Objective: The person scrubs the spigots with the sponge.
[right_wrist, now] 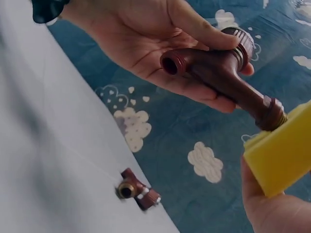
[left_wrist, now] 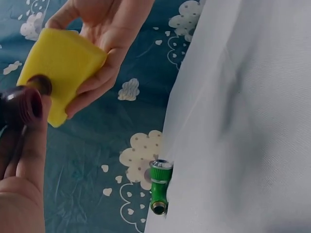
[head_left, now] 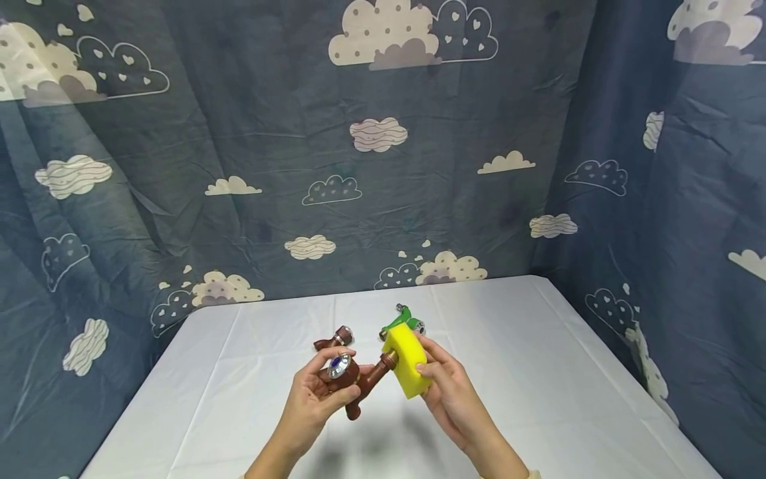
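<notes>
My left hand grips a brown tap with a silver-rimmed knob, held up above the table. In the right wrist view, the thumb lies along the tap near its knob, and its open spout end shows a dark hole. A yellow sponge is pinched between the thumb and fingers of my right hand. The sponge's face meets the brass threaded end of the tap. From the left wrist, the same sponge appears with the right hand behind it.
Another brown tap lies on the white-covered table beyond my left hand. A green tap lies farther back, partly behind the sponge. Dark blue cloth with cloud prints hangs behind and beside the table.
</notes>
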`<state>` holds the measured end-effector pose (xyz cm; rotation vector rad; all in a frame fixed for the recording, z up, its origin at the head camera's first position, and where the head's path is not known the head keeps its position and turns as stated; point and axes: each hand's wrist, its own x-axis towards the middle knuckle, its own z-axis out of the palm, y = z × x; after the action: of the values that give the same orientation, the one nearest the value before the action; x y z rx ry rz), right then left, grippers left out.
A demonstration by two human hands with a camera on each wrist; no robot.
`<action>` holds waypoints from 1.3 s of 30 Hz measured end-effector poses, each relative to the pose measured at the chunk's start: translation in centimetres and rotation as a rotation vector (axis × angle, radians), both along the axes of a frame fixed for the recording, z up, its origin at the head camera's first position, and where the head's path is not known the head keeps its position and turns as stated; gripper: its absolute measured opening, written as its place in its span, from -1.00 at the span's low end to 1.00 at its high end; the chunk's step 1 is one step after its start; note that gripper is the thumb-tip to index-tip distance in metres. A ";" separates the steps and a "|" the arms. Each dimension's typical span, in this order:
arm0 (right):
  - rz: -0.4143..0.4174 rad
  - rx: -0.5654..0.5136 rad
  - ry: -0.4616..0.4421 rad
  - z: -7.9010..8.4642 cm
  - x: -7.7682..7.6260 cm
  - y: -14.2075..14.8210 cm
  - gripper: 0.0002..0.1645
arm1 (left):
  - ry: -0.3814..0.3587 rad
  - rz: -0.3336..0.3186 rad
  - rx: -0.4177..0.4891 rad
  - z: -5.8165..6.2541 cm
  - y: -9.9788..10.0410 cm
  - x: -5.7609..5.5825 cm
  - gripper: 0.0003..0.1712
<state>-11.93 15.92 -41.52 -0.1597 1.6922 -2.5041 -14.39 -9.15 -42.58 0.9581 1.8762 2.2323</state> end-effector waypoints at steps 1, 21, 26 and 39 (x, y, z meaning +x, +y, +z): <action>0.019 -0.016 -0.010 -0.1 0.0 0.1 -0.19 | -0.005 -0.017 0.012 0.0 -0.1 0.0 -0.53; -0.557 0.686 0.759 -2.8 0.5 -2.6 -0.18 | -0.459 0.165 0.250 0.2 3.4 0.6 -0.51; -0.494 0.757 0.876 -3.2 0.9 -2.7 -0.19 | -0.429 0.259 0.228 0.4 3.6 0.5 -0.46; -0.465 0.823 1.053 -3.2 1.4 -2.8 -0.16 | -0.377 0.379 0.138 0.9 3.1 0.4 -0.41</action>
<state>-10.53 13.16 -44.71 -1.2690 3.2964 -1.7155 -14.01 -6.00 -41.71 0.1679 1.8638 2.5457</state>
